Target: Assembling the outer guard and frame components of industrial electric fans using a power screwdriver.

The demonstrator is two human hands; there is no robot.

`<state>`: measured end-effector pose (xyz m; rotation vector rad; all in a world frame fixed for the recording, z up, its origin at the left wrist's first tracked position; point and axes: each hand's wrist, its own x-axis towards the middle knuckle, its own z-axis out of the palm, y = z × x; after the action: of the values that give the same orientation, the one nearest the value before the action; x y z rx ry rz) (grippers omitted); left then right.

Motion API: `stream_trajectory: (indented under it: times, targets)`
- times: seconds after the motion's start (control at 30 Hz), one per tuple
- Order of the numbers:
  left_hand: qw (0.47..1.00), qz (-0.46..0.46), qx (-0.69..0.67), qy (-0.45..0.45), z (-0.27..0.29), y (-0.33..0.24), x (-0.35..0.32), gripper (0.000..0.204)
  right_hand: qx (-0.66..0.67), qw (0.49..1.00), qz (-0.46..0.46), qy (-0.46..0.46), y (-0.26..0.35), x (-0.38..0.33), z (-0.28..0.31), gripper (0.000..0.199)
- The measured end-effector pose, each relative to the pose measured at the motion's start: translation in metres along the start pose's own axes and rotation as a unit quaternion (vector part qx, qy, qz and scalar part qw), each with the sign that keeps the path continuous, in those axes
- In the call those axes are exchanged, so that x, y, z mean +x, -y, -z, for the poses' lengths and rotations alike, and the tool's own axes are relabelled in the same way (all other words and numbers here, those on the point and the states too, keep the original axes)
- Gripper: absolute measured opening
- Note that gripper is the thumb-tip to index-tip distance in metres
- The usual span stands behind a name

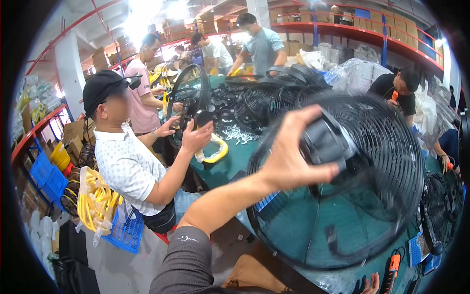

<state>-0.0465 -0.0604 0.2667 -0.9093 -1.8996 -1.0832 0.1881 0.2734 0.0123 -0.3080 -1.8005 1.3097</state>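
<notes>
1. Black fan: right of centre, tilted up over the worktop; wire guard and outer ring smeared by blur. Teal surface shows through its lower half.
2. Left hand: spread across the dark motor block at the fan's middle, fingers above, thumb below. Blur hides the contact; cannot tell if the grip is firm. The block probably gives a better hold than the thin wires.
3. Right hand: only some fingers at the lower edge; cannot tell whether they hold anything.
4. Orange-handled tool: lower right, just beside the right hand, presumably for easy reach.
5. Second black fan: right edge; blue-patterned packets near its base.
6. Pale small parts: loose pile, upper middle, likely kept central for sharing. Black guards stacked behind, perhaps nested to save room.
7. Co-worker in a cap: left, both hands at another fan. Yellow curved piece lies near.
8. Blue crate: lower left, beside bundled yellow pieces.
</notes>
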Motion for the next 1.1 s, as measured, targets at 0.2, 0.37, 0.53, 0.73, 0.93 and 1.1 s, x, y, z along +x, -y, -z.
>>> stream_trajectory:
  times: [0.2,0.37,0.53,0.73,0.93,1.1]
  targets:
    - [0.970,0.067,-0.038,-0.232,0.034,0.117,0.075,0.081,-0.011,0.999,-0.037,0.026,0.012,0.003,-0.007,0.042]
    - [0.926,0.114,0.160,-0.322,0.071,0.241,0.112,0.080,-0.081,0.996,-0.001,0.036,0.009,0.004,-0.016,0.042]
    - [0.894,0.187,0.186,-0.362,0.100,0.354,0.125,0.086,-0.152,0.986,-0.002,0.066,0.009,0.009,-0.028,0.042]
    - [0.855,0.256,0.218,-0.395,0.130,0.472,0.118,0.072,-0.235,0.967,-0.066,0.076,0.007,0.015,-0.036,0.041]
    - [0.854,0.285,0.218,-0.376,0.160,0.553,0.106,0.072,-0.281,0.947,-0.065,0.141,-0.006,0.027,-0.037,0.069]
    - [0.850,0.282,0.261,-0.361,0.163,0.592,0.091,0.080,-0.363,0.907,0.069,0.201,-0.002,0.038,-0.049,0.069]
